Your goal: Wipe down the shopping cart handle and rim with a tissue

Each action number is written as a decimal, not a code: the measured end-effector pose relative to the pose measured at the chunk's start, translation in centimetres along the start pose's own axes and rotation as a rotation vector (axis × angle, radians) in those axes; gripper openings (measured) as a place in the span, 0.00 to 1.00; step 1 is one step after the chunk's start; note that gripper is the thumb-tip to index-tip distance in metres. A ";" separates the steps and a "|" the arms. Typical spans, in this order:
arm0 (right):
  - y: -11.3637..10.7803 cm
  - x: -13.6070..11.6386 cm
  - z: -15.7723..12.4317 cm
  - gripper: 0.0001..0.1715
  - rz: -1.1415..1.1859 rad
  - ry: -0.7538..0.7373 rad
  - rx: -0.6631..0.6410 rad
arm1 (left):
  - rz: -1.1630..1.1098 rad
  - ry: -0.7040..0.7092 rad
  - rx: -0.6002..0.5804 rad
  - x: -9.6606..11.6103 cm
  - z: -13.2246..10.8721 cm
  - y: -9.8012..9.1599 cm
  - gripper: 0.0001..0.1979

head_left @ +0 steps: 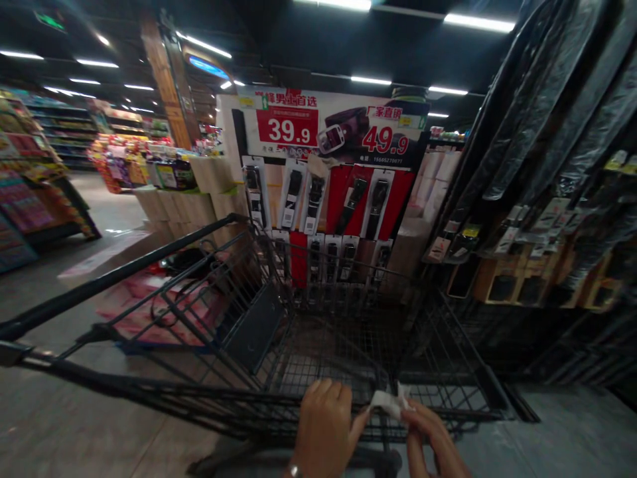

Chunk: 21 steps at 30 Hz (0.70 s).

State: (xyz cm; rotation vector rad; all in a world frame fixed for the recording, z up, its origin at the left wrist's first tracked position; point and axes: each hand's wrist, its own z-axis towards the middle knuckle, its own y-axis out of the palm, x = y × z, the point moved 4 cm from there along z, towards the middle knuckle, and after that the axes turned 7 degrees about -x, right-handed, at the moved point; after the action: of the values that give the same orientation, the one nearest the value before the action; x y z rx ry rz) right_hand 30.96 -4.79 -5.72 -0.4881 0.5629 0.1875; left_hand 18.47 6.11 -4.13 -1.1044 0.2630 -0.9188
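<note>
A black wire shopping cart (432, 415) stretches across the view right in front of me. My left hand (324, 425) is closed, its fingers curled over the cart's near rim, and its thumb reaches toward a crumpled white tissue (388, 402). The thumb tip seems to touch the tissue's left end. Pinched between the fingertips of my right hand (432, 438) is the tissue's other end, just above the rim. The undersides of the left fingers are hidden.
Packaged belts (314, 196) hang on a display behind the cart, below a price sign (286, 129). More plastic-wrapped goods (562, 166) hang at the right. Pink boxes (199, 309) are stacked beyond the cart at left. Shelves (60, 133) line the far left.
</note>
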 end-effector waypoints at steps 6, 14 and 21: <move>0.4 2.0 1.1 0.12 -0.145 -0.126 -0.127 | 0.232 0.205 0.187 -4.9 -3.4 -3.6 0.19; 4.1 -0.9 0.7 0.14 0.018 0.183 -0.265 | 0.505 0.164 0.250 -15.2 -6.3 -10.6 0.15; 9.4 -8.5 1.0 0.16 0.214 0.195 -0.426 | 0.297 0.240 0.311 -16.6 -5.4 -11.8 0.09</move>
State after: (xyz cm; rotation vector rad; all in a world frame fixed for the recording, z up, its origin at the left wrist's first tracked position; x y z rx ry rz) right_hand 21.50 3.56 -4.02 -0.8658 0.7709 0.4737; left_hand -1.02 13.37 -0.64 -0.6474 0.4524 -0.7919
